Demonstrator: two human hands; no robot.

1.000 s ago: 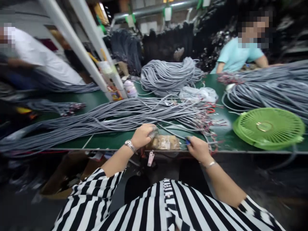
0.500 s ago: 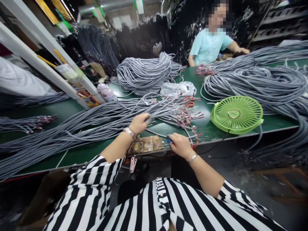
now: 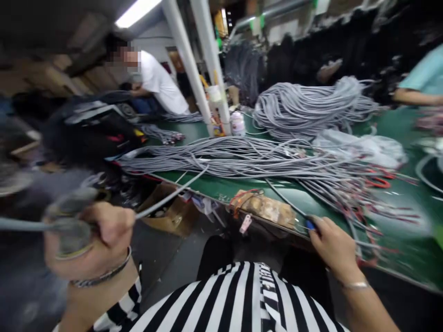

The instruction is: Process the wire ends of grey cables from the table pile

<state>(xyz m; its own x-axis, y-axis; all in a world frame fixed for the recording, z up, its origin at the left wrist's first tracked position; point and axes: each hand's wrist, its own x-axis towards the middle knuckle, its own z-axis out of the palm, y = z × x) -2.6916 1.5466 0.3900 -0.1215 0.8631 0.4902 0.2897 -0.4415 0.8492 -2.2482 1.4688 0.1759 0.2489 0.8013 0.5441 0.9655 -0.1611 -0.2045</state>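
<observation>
Blurred at near left, the left hand [image 3: 93, 240] is fisted around a grey cable [image 3: 169, 194] that runs right to the bundle [image 3: 242, 157] on the green table [image 3: 214, 189]. The right hand [image 3: 332, 246] clasps a blue-handled tool [image 3: 309, 224] at the table's near edge. A cardboard box [image 3: 173, 221] sits beneath, its contents unclear. The pink tag [image 3: 245, 223] is unreadable.

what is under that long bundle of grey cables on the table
The green table lies under the cable bundle. What look like red scissors show among its coloured wire ends. Anything else beneath the strands is covered.
</observation>
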